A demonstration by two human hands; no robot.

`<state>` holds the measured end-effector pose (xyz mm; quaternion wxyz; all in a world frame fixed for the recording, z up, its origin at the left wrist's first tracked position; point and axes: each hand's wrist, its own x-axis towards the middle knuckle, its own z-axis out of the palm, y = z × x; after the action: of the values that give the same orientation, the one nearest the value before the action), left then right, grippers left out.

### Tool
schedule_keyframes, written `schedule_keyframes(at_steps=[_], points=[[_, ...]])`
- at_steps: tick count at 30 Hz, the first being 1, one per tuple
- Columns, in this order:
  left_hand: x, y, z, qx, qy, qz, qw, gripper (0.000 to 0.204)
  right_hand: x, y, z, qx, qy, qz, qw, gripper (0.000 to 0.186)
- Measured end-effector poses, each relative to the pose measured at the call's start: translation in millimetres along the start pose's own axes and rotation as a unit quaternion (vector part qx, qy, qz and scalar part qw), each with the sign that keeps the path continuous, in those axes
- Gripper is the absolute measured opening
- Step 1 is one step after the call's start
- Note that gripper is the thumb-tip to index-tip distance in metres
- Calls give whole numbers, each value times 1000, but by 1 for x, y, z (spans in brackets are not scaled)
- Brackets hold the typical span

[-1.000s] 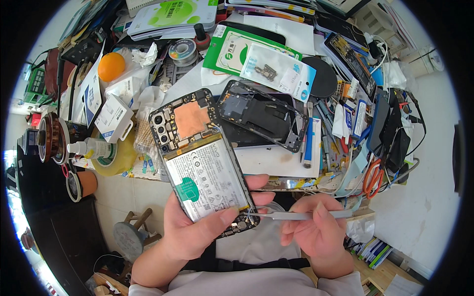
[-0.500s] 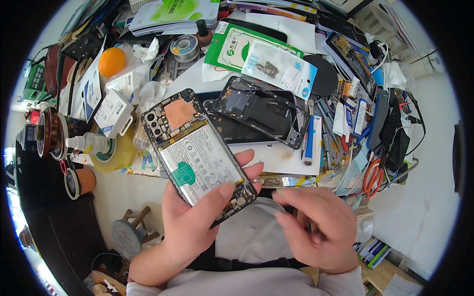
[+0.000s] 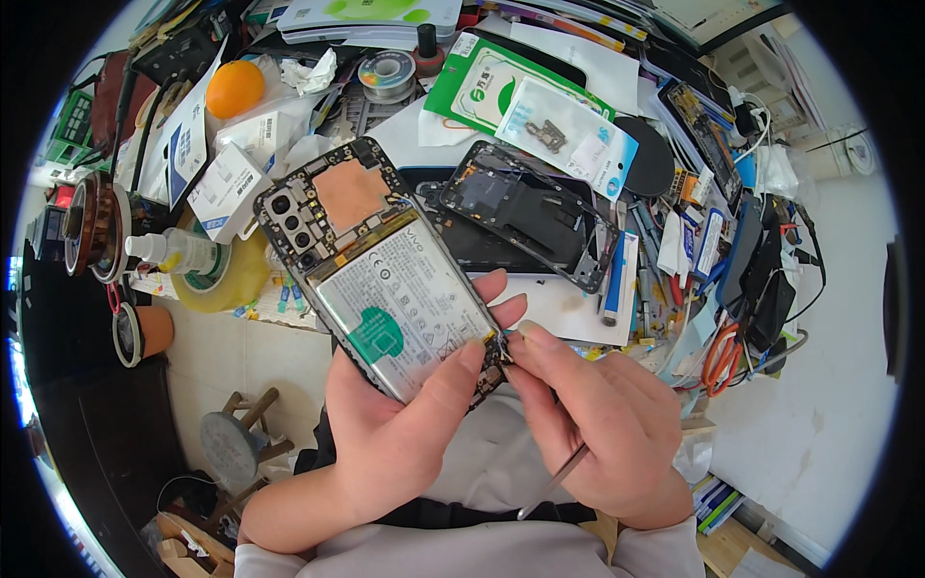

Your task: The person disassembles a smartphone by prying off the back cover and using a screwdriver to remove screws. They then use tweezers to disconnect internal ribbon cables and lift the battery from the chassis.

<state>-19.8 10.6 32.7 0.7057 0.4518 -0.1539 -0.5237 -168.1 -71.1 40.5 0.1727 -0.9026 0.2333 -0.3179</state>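
Observation:
My left hand [image 3: 405,414] is closed round an opened smartphone [image 3: 332,275], thumb across its lower end and fingertips showing past the far edge. The back cover is off, so a silver battery [image 3: 409,308] with a green patch, a copper-coloured pad and the camera lenses lie exposed. At the phone's lower right corner, my right hand [image 3: 602,414] pinches thumb and forefinger together against the edge. A slim metal tool [image 3: 554,482] sticks out below that palm; its working end is hidden. Behind the phone, a black phone frame [image 3: 530,212] rests on another dark phone.
Across the cluttered bench lie a green packet [image 3: 482,82], a clear parts bag [image 3: 568,135], a solder spool [image 3: 387,75] and an orange [image 3: 235,90]. A spray bottle [image 3: 183,252] stands left beside a yellow tape roll [image 3: 236,284]. Orange-handled scissors [image 3: 721,352] lie right.
My right hand has moved left to the phone's lower corner, its thumb and forefinger now together there. The metal tool has come into sight under its palm. The phone stays in my left hand.

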Motion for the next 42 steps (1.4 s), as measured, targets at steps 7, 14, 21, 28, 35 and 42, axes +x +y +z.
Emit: schedule_keyframes(at_steps=[7,14,21,28,35,42], points=[[0,-8,2,1,-4,38,999,52,3,-4,-1,-41,-1,-25,999,50],[2,-15,3,-21,3,43,999,52,4,2,13,-111,64,-76,989,47],[3,-12,5,7,1,40,999,49,2,8,15,-93,73,-75,990,51],[2,-7,5,32,-1,34,999,51,3,0,5,37,31,63,997,57],[-1,-8,5,-6,-5,19,1000,54,2,4,-2,91,15,97,991,53],[1,-11,2,-68,-33,11,997,54,2,3,-10,235,5,227,945,52]])
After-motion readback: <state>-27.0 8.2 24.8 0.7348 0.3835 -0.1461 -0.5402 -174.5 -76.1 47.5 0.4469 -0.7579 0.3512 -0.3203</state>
